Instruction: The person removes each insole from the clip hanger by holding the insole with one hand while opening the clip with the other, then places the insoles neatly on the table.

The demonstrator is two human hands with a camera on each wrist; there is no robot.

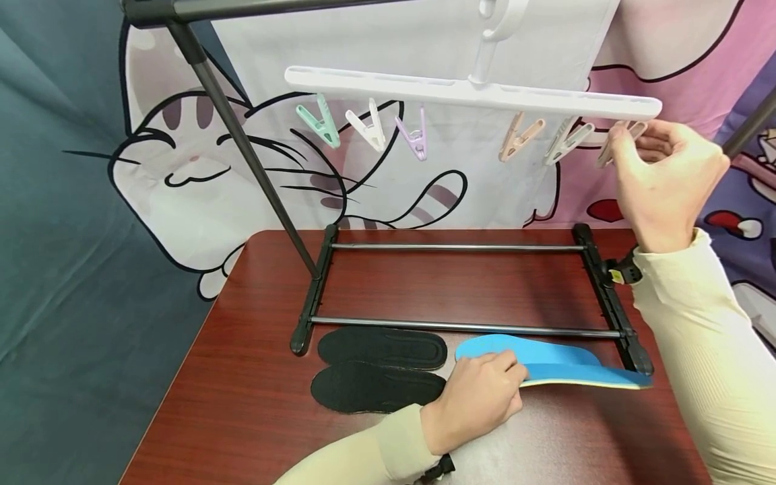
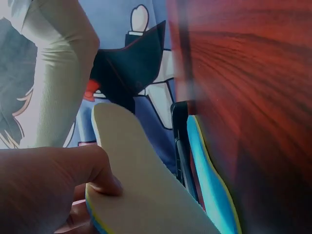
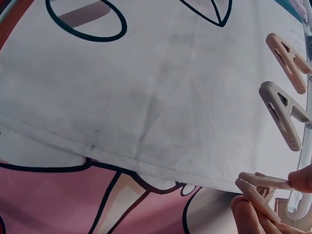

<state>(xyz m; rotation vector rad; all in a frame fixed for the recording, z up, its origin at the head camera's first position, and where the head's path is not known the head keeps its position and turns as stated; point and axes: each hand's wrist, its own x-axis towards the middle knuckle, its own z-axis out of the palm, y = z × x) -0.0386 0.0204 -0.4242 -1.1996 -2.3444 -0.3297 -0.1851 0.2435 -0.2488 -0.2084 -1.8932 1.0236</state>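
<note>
My left hand (image 1: 475, 401) grips one end of a blue insole (image 1: 582, 374); its pale underside shows in the left wrist view, with the thumb pressed on it. A second blue insole (image 1: 527, 349) lies on the table just behind. Up at the right end of a white hanger (image 1: 388, 87), my right hand (image 1: 673, 178) pinches a beige clothespin (image 3: 258, 192) between thumb and fingers. Beside it on the hanger hang a pale clothespin (image 1: 566, 143) and a peach clothespin (image 1: 520, 137).
Two black insoles (image 1: 382, 347) lie left of my left hand. A black rack frame (image 1: 315, 296) stands on the brown table (image 1: 200, 417), its upright rising at left. Green, white and purple clothespins (image 1: 415, 135) hang from the hanger's left half. A patterned cloth (image 1: 424, 195) hangs behind.
</note>
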